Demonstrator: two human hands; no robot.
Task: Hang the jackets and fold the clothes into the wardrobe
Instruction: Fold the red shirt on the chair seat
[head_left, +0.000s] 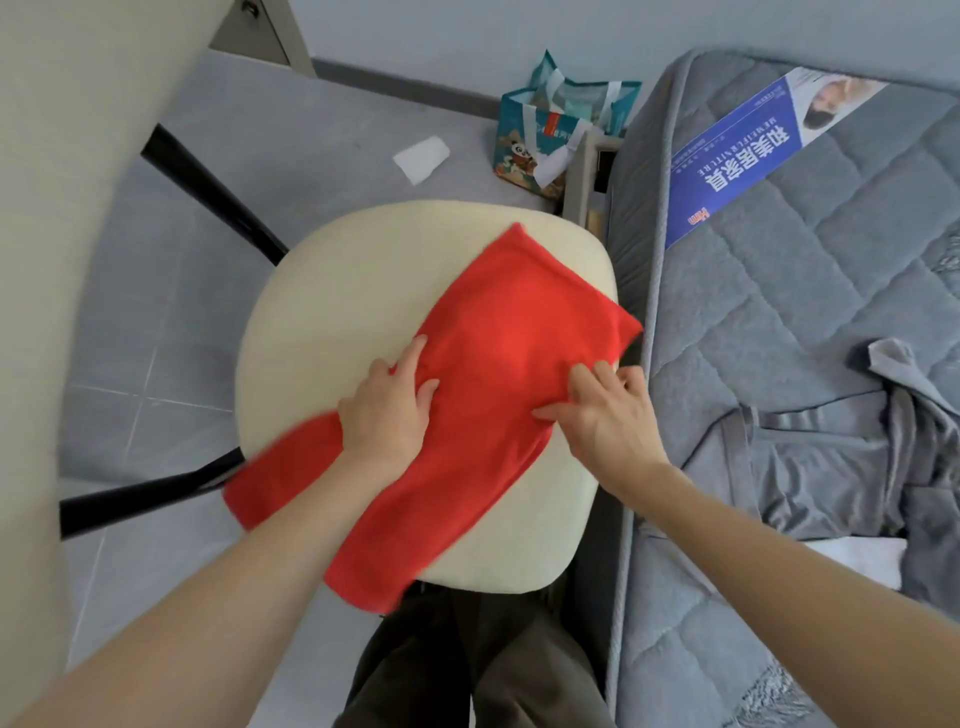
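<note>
The left grip (387, 410) lies flat and open on the red garment (498, 358), pressing it to the cream seat (337, 291); one end hangs off the seat's near-left edge. The cloth looks light, soft and limp, likely to slide, and is best pinched at corners or a folded edge. The right grip (602, 410) rests spread-fingered on its right edge, pinching nothing I can see.
</note>
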